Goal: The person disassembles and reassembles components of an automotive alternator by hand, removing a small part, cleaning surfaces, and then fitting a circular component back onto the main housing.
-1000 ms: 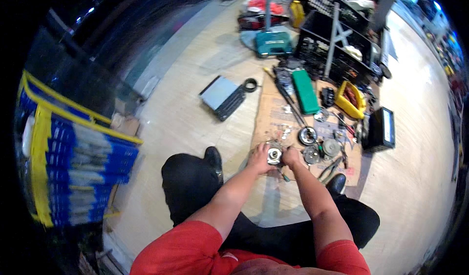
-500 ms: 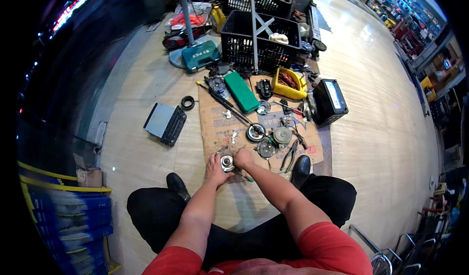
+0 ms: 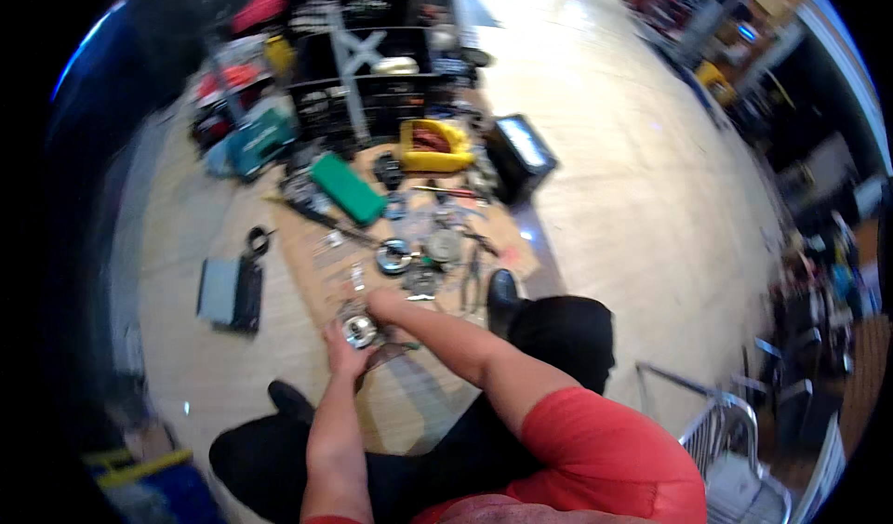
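Note:
A round, shiny metal part with a hole in its middle (image 3: 360, 331) sits between my hands at the near edge of a flattened cardboard sheet (image 3: 312, 262). My left hand (image 3: 343, 349) grips it from the near left side. Against its far right edge my right hand (image 3: 380, 303) is closed, its fingertips hidden. A thin tool (image 3: 406, 345), blurred, lies just right of the part. Beyond my hands are a ring-shaped metal part (image 3: 393, 256), a round grey motor-like part (image 3: 444, 245) and a flat round part (image 3: 423, 280). Pliers (image 3: 472, 284) lie near my right shoe.
A green case (image 3: 348, 189), a yellow container (image 3: 435, 157) and a black battery (image 3: 521, 157) stand farther out. Black crates (image 3: 321, 106) are at the back. A grey-and-black box-shaped device (image 3: 230, 293) lies at left, a metal chair (image 3: 735, 450) at lower right.
The whole view has turned and shifted, so things appear farther left, tilted and blurred. Both hands are still at the round metal part.

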`<state>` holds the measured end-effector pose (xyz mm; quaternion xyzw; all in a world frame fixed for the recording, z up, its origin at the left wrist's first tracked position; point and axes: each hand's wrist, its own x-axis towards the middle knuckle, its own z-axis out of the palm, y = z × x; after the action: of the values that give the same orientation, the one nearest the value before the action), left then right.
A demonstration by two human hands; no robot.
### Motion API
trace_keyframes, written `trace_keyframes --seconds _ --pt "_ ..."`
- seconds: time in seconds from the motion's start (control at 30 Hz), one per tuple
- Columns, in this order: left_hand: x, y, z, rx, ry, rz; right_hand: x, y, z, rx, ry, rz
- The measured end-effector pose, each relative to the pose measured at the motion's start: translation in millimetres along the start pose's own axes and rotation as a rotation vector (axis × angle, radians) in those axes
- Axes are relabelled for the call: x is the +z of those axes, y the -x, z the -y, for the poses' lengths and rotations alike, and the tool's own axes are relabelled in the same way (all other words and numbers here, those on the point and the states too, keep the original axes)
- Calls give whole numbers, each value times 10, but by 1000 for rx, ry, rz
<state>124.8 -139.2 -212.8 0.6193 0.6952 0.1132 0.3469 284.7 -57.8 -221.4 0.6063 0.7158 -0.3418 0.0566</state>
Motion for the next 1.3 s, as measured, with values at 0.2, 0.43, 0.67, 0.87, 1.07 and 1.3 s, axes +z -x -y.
trace_keyframes --seconds 0.2,0.43,0.67,0.87,1.07,1.3 --pt "159 -3 -67 84 -37 -49 -110 -133 -218 -205 267 17" --pt "254 -47 7 130 -42 -72 -161 -130 -323 -263 254 73" --pt "158 -49 61 104 -39 -85 -164 -57 -147 -277 191 56" --pt "211 -70 72 115 -49 -89 -122 -141 -197 -255 193 146" --pt "164 -60 84 101 -69 -100 -170 -62 -375 -333 64 81" --pt "227 -38 -42 114 -97 -75 -132 138 -482 -257 174 -17"
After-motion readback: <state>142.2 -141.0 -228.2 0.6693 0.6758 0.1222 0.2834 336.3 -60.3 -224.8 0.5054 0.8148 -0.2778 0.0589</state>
